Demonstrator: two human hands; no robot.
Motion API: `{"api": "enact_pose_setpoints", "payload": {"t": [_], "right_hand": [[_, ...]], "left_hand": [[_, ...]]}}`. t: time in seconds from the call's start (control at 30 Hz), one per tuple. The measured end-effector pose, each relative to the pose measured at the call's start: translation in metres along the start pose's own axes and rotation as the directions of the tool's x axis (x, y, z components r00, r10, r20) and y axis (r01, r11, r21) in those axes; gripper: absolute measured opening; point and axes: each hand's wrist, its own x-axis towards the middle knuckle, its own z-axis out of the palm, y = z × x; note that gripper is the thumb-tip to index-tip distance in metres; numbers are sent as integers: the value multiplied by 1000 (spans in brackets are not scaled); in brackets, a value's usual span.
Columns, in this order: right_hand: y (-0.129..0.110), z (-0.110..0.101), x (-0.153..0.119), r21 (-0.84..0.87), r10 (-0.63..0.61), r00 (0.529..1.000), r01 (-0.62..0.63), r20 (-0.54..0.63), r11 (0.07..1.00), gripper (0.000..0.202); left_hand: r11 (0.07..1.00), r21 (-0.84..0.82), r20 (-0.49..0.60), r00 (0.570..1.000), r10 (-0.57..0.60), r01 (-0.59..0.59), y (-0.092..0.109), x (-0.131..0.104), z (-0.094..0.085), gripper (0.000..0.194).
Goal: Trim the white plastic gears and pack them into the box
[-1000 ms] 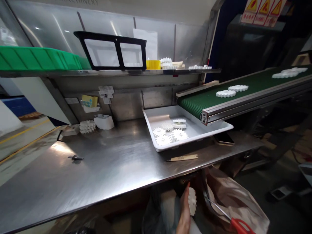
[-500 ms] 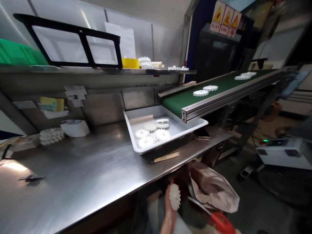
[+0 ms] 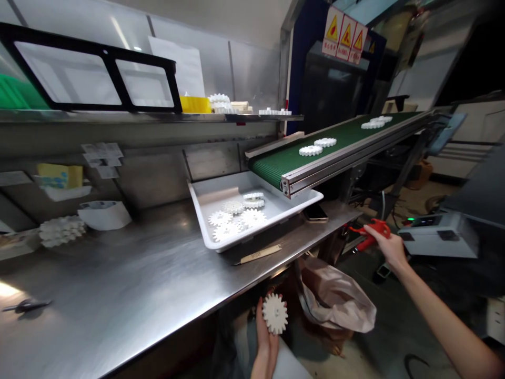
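At the lower middle, below the table edge, my left hand (image 3: pixel 265 337) holds a white toothed gear (image 3: pixel 275 314) with its flat face turned towards me. My right hand (image 3: pixel 389 247) reaches out to the right, closed round a red air gun (image 3: pixel 373 234) beside the table's right end. A white tray (image 3: pixel 215 245) stands on the metal table, and several similar gears (image 3: pixel 252 217) lie in it. In front of the tray rests a wooden-handled knife (image 3: pixel 260 255).
A green conveyor belt (image 3: pixel 284 159) carrying several gears slopes down over the tray. Beneath the table edge hangs an open pale bag (image 3: pixel 335 297). A phone (image 3: pixel 315 212) lies right of the tray, and a grey machine (image 3: pixel 444 236) stands farther right.
My right hand has moved up and to the right with the red air gun, away from the gear. The gear in my left hand has turned to face me more.
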Motion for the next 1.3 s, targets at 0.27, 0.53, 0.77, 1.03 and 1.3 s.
{"api": "enact_pose_setpoints", "payload": {"t": [0.27,0.53,0.77,1.03,1.3], "right_hand": [[20,54,-38,16,65,996,-66,57,998,33],[18,27,-183,74,5,979,-21,204,997,51],[-66,15,-261,179,-65,352,-302,934,936,46],[-173,32,-231,477,-331,380,-405,864,780,25],[-191,42,-260,514,-249,466,-622,849,590,30]], "left_hand": [[998,13,119,991,-56,55,10,-19,-2,54],[990,123,291,951,-108,75,12,-50,10,53],[975,222,454,886,-100,-3,39,-116,61,54],[951,97,591,786,182,-293,79,-188,149,56],[848,92,324,821,470,-521,77,-213,124,46]]}}
